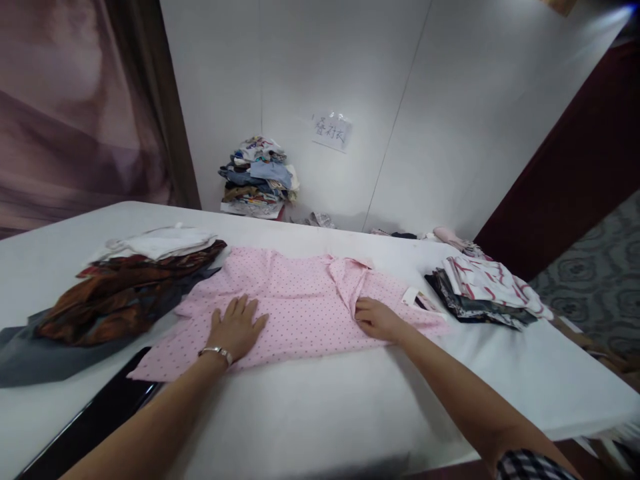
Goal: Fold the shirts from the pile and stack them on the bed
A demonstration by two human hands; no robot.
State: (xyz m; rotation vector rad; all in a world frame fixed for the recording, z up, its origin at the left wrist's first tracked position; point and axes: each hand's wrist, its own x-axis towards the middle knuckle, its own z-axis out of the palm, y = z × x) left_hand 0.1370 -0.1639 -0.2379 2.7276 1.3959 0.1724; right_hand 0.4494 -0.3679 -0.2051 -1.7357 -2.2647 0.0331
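A pink shirt with small dark dots [295, 313] lies spread sideways across the white table, its collar end toward the right. My left hand [235, 330], with a bracelet at the wrist, rests flat on the shirt's left half, fingers spread. Near the shirt's right side, the curled fingers of my right hand [377, 319] pinch a raised fold of the pink fabric. A white label or strip [410, 295] shows by the collar. The fingertips of my right hand are partly hidden in the fold.
Loose brown, white and grey clothes [115, 293] lie in a heap at the left, beside a black glossy panel [100, 413]. Folded garments [493, 290] are stacked at the right. Behind the white table [310, 413] stands a tall clothes pile [260, 173]; a paper sign [332, 131] hangs on the wall.
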